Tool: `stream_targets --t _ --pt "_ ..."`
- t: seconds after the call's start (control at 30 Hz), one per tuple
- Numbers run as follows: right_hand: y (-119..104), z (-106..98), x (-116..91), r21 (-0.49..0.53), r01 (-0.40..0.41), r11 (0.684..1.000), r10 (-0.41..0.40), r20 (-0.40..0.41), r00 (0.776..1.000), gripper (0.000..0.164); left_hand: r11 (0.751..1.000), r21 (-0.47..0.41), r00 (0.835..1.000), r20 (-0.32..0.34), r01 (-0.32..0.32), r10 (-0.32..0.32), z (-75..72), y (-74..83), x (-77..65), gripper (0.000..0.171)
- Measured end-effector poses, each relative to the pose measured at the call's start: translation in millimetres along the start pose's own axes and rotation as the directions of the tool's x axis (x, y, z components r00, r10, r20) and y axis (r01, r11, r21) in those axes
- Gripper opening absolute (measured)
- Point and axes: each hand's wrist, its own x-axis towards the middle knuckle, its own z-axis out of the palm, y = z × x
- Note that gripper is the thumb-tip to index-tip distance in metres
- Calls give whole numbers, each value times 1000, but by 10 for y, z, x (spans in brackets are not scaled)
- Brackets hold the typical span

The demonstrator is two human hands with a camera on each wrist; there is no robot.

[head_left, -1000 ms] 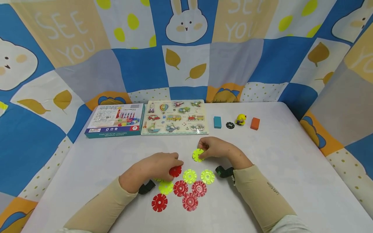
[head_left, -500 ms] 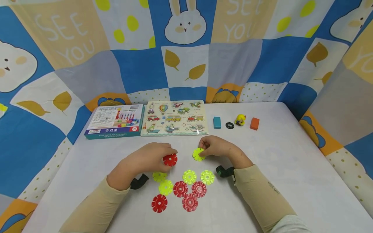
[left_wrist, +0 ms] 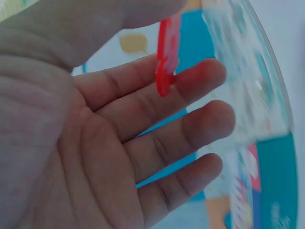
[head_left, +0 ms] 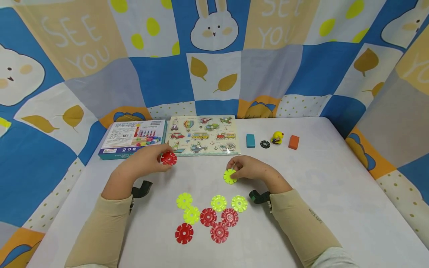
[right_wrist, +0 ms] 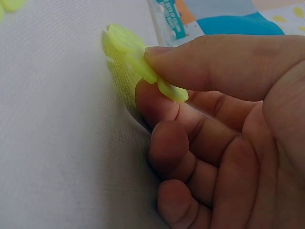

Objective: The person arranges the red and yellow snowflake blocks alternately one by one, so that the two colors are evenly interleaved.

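Observation:
My left hand [head_left: 144, 160] pinches a red notched plastic disc [head_left: 169, 158] between thumb and fingers, in front of the box and puzzle board. The left wrist view shows this red disc [left_wrist: 167, 57] edge-on, the other fingers spread loosely. A yellow-green notched disc [head_left: 229, 176] is in the grip of my right hand [head_left: 249, 168], low over the white tabletop. Seen from the right wrist, the thumb presses on the yellow-green disc [right_wrist: 136, 52] against curled fingers. Nearer me lie several loose discs, among them a yellow-green one [head_left: 184, 200] and a red one [head_left: 184, 233].
At the back stand a bead-toy box [head_left: 130, 136] and a wooden vehicle puzzle [head_left: 202, 134]. To their right are a blue block [head_left: 250, 141], a black "100" chip [head_left: 265, 144], a yellow duck figure [head_left: 277, 137] and an orange block [head_left: 293, 142]. A patterned cloth hangs behind.
My left hand has picked up the red disc from the group and carried it up and left toward the box. The right hand stays nearly in place with its yellow-green disc.

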Motion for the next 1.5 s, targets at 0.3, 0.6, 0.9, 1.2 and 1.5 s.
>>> stream_targets --t 0.3,0.6,0.9,1.2,1.5 --pt "-13 5 -9 -27 -36 999 37 24 999 26 980 -38 978 75 196 -193 19 -549 30 64" --pt "-86 94 96 -34 11 999 -8 90 996 27 946 -137 956 74 293 -285 290 -1058 -130 71" --pt "-67 -9 -6 138 3 990 -18 101 995 33 945 -223 970 5 238 -243 410 -1193 -88 67" --pt "-455 -46 -87 255 196 947 -187 -62 980 44 945 -223 971 59 241 -233 300 -1134 -22 64" --pt "-954 216 191 208 297 932 -269 -152 951 49 934 -275 974 84 228 -213 294 -1120 -2 58"
